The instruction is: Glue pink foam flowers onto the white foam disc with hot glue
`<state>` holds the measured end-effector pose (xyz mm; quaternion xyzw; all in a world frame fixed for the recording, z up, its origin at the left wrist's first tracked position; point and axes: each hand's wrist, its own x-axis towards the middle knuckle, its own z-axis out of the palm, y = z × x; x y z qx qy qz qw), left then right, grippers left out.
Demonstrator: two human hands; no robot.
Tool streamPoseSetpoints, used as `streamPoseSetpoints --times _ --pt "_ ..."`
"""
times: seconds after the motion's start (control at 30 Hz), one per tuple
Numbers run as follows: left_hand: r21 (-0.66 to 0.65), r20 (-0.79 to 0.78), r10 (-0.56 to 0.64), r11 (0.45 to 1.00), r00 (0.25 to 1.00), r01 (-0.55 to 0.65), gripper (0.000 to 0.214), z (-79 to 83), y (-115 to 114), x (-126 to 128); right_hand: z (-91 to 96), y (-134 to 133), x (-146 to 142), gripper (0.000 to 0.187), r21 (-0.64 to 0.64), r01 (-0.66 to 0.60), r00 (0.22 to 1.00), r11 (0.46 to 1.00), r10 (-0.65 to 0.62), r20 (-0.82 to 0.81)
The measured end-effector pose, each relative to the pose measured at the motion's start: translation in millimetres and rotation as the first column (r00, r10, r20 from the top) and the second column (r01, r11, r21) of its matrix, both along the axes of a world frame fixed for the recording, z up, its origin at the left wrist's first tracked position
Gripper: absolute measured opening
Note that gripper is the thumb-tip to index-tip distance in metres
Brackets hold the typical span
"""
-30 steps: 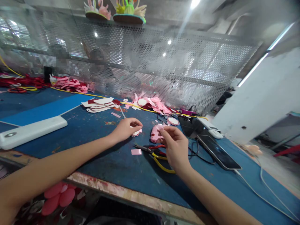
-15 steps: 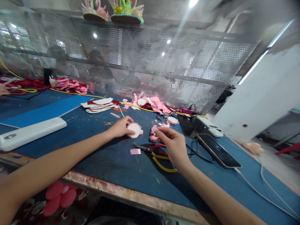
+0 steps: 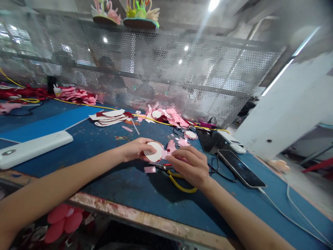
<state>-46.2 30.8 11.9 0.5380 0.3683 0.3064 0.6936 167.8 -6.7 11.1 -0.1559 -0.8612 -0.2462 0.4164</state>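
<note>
My left hand (image 3: 136,150) grips a round white disc (image 3: 154,152) with a pink-and-red edge, its thumb lying on the white face. A short pink strip (image 3: 164,153) sticks out from the disc's right side, and the fingertips of my right hand (image 3: 188,163) pinch its outer end. Just behind those fingers a pink object (image 3: 171,146) shows in part; its kind is hidden. Below the hands lies a cutting tool with yellow handles (image 3: 182,185) and some red on it, partly covered. A loose pink piece (image 3: 150,169) is beside its tip.
Pink petal-like scraps (image 3: 171,116) heap along the perforated screen (image 3: 156,69). White-backed pieces (image 3: 111,118) are stacked at the back left. At right a phone (image 3: 241,168) is on a cable; at left is a long white device (image 3: 36,147).
The disc and my left hand have moved slightly right and nearer. My right hand has come left to the disc's edge and now pinches the pink strip there.
</note>
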Motion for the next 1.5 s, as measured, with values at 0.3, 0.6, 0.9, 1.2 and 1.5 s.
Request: streamPoseSetpoints --times 0.3,0.6,0.9,1.2,1.5 --pt "0.029 0.009 -0.023 0.999 1.000 0.023 0.044 1.7 -3 0 -1.0 -1 -2 0.018 0.100 0.024 0.987 0.995 -0.039 0.158" --pt "0.034 0.025 -0.020 0.999 0.999 0.019 0.039 1.0 -2 0 0.0 -1 -4 0.013 0.109 0.039 0.986 0.993 -0.056 0.157" --pt "0.020 0.030 -0.012 1.000 0.999 0.011 0.038 3.3 -4 1 -3.7 0 -2 0.018 0.076 0.067 0.983 0.995 -0.079 0.166" --pt "0.046 0.059 0.019 0.999 0.998 -0.022 0.040 2.2 -5 2 -3.7 5 -3 0.032 -0.025 0.088 0.994 0.996 -0.087 0.063" --pt "0.522 0.093 0.187 0.827 0.978 -0.208 0.029 8.7 -12 3 -7.2 -3 -17 0.019 -0.726 -0.303 0.788 0.617 -0.266 -0.555"
